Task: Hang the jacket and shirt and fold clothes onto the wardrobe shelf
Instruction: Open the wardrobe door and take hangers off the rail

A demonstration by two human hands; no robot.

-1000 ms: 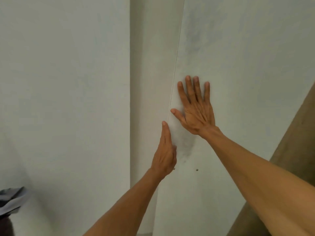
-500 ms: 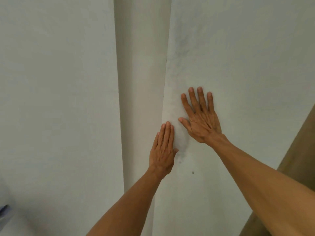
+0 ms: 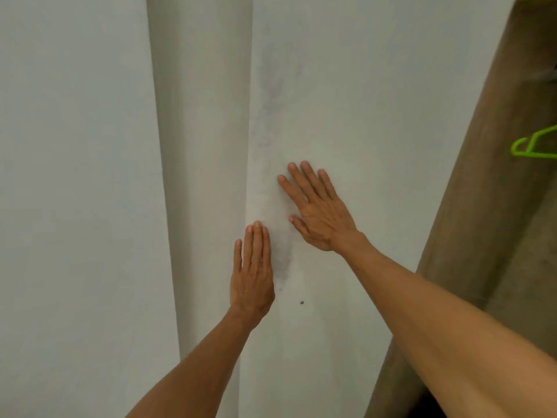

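A pale grey-white wardrobe door (image 3: pixel 376 122) fills the middle and right of the view. My right hand (image 3: pixel 316 209) lies flat on it with fingers spread. My left hand (image 3: pixel 252 267) presses flat near the door's left edge, fingers straight and together. Beyond the door's right edge the brown wardrobe interior (image 3: pixel 494 188) shows, with a bright green hanger (image 3: pixel 535 146) inside at the far right. No jacket, shirt or folded clothes are in view.
Another pale panel (image 3: pixel 75 191) stands to the left, with a recessed strip (image 3: pixel 202 146) between it and the door. A small dark dot (image 3: pixel 301 302) marks the door below my hands.
The door has slid left, uncovering more of the brown wardrobe interior and the green hanger. My left hand went from edge-on to flat on the door. The grey cloth at lower left left view.
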